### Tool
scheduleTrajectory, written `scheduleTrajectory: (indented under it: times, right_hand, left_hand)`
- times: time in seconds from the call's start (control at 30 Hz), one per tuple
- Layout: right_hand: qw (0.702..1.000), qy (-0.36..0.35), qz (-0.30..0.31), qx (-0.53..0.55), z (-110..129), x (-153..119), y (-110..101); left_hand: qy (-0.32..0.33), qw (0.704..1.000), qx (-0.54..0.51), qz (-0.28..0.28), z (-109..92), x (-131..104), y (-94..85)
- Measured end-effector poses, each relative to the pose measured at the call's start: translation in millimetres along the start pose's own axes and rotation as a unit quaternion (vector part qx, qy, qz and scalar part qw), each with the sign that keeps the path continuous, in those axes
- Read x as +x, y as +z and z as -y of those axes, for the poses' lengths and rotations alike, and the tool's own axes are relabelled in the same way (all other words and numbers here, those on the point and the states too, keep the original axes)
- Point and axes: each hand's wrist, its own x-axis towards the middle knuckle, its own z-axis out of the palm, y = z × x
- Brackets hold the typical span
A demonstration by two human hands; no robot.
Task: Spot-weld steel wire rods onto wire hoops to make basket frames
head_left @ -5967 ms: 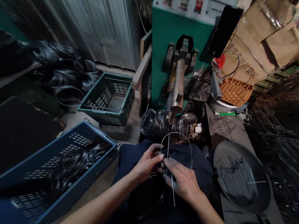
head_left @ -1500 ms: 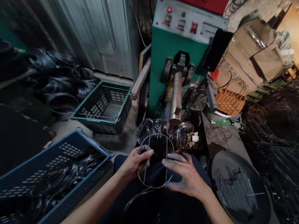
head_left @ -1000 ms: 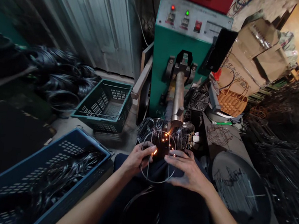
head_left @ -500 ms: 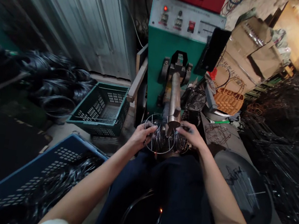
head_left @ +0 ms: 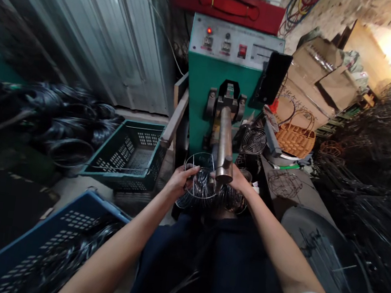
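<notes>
The left hand (head_left: 181,180) grips a wire ring (head_left: 200,198), seemingly lining it up beside the metal rod (head_left: 225,133); the right hand's (head_left: 237,179) grip cannot be told. Next likely needs steadiness.

Both hands moved forward from over the lap: left hand (head_left: 181,179) carried the wire ring (head_left: 200,197) up beside the lower end of the metal cylinder (head_left: 224,138). Right hand (head_left: 237,178) went from the ring's right side to beyond the cylinder, partly hidden. Rods (head_left: 214,163) spanned the ring, vs one sticking out below it 6 s ago. Second lamp (head_left: 227,36), green 1 s ago, went dark; sparks died out. Red case (head_left: 232,5) came into view up top.
</notes>
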Motion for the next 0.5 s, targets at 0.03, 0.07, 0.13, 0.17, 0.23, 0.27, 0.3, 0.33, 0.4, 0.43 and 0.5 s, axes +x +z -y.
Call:
scheduleTrajectory:
  times: [0.03,0.07,0.13,0.17,0.23,0.27,0.3,0.33,0.4,0.43,0.5]
  right_hand:
    - [1.000,0.001,-0.002,0.003,0.2,0.1,0.9]
    - [1.000,0.002,-0.004,0.006,0.4,-0.1,1.8]
    - [1.000,0.005,-0.007,0.012,0.7,-1.0,3.3]
    - [1.000,0.006,-0.008,0.015,0.7,-1.6,3.9]
    - [1.000,0.007,-0.010,0.020,0.4,-2.3,4.5]
    - [1.000,0.007,-0.012,0.021,0.2,-2.5,4.6]
    - [1.000,0.007,-0.015,0.020,-0.1,-2.4,4.5]
    - [1.000,0.006,-0.019,0.017,-0.5,-2.2,4.3]
    - [1.000,0.006,-0.027,0.008,-1.2,-1.8,3.6]
    - [1.000,0.007,-0.028,0.003,-1.5,-1.4,3.3]
    - [1.000,0.012,-0.017,-0.005,-1.8,-0.3,3.0]
  left_hand:
    - [0.002,1.000,-0.001,-0.002,1.0,0.4,-0.4]
    - [0.004,1.000,-0.002,-0.004,1.9,0.7,-0.6]
    - [0.007,1.000,-0.003,-0.005,3.1,0.6,-0.9]
    - [0.008,1.000,-0.003,-0.005,3.2,0.4,-0.9]
    - [0.010,1.000,-0.003,-0.005,2.4,0.4,-0.7]
    - [0.010,1.000,-0.003,-0.004,1.6,0.6,-0.6]
    - [0.009,1.000,-0.002,-0.003,0.7,1.0,-0.5]
    - [0.007,1.000,-0.001,-0.002,0.0,1.5,-0.5]
    - [0.003,1.000,0.000,-0.002,-0.9,2.9,-0.5]
    - [0.001,1.000,0.000,-0.002,-0.9,3.7,-0.6]
    - [-0.002,1.000,0.002,-0.003,-0.4,5.3,-1.1]
